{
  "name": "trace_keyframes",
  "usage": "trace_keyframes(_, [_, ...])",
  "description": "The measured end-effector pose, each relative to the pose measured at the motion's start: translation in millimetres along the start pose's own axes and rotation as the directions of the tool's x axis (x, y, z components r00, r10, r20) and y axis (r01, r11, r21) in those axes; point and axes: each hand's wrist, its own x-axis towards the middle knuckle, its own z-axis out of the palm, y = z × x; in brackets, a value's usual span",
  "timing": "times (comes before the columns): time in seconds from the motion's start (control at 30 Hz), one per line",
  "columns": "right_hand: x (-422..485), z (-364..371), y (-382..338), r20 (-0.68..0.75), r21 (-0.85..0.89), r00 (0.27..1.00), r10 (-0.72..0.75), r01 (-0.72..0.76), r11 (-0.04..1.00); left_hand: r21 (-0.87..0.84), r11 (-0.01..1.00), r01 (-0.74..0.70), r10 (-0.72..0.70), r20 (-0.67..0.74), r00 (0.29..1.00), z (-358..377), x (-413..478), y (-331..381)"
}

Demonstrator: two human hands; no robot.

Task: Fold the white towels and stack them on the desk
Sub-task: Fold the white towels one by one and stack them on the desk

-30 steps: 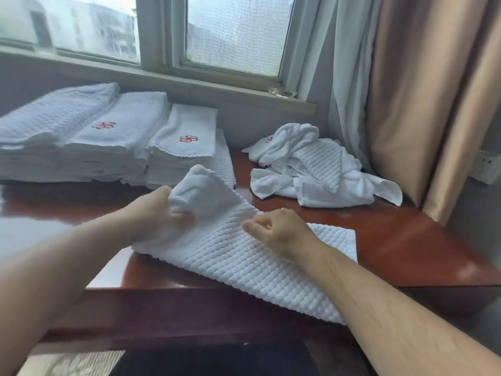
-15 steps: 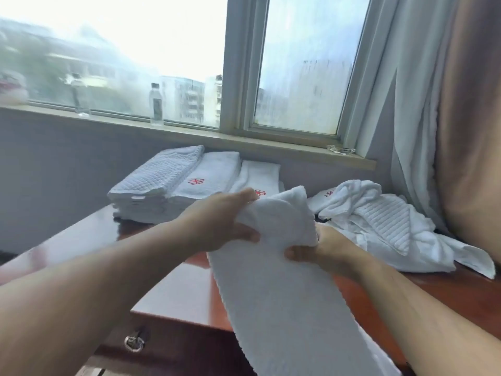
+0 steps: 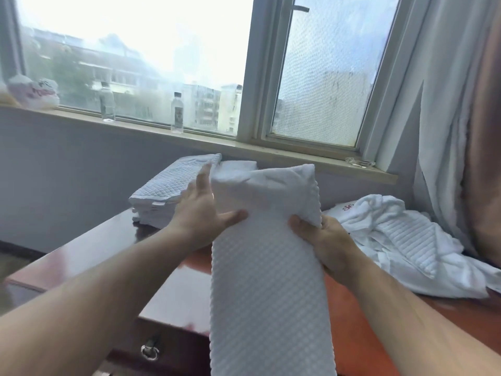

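Firstly, nearest to where I stood, the white waffle-weave towel (image 3: 268, 280) hung as a long narrow band, held up in front of the desk, its lower end running out of sight below. Its top was doubled over and slumped forward between the two hands. The left hand (image 3: 200, 213) pinched the left edge, thumb laid across the front, fingers reaching nearly straight up behind the fold. The right hand (image 3: 322, 237) gripped the right edge, thumb in front. Its fingers were hidden behind the cloth, so their set could not be told.

Risk noted: the hold was at the edges only, and the loose top flap was unsupported. In my judgement it could slide or skew on the way down, giving a crooked fold. The hanging tail might drag across the glossy reddish-brown wooden desk (image 3: 168, 280) or catch its front edge and pull the layers apart.

Farther back, the stack of folded white towels (image 3: 168, 194) stood at the desk's left rear, partly hidden behind the left hand. A careless placement could shove it askew. The rumpled heap of unfolded white towels (image 3: 401, 240) lay to the right, near the right hand, where a stray corner could snag. A clear plastic bottle (image 3: 177, 112) stood on the sill beyond, well apart from the work.
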Motion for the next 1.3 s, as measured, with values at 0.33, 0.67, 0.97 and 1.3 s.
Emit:
trace_keyframes(0.33, [45.6, -11.3, -26.9, -0.249, 0.241, 0.966, -0.071, 0.133, 0.961, -0.703, 0.506, 0.499, 0.051, 0.603, 0.796, 44.3, 0.0, -30.2])
trace_keyframes(0.67, [99.0, -46.7, -17.5, -0.367, 0.297, 0.93, 0.018, 0.099, 0.95, -0.73, 0.46, 0.505, 0.129, 0.618, 0.775, 87.1, 42.3, -29.4])
trace_keyframes(0.97, [154.7, -99.5, 6.8, -0.371, 0.337, 0.913, 0.167, -0.035, 0.941, -0.69, 0.589, 0.421, 0.135, 0.597, 0.79, 120.0, 104.7, -16.4])
trace_keyframes(1.3, [234.3, -111.5, 17.0, -0.327, 0.329, 0.918, 0.224, -0.112, 0.938, -0.655, 0.508, 0.559, 0.011, 0.653, 0.757, 121.1, 166.4, -13.2])
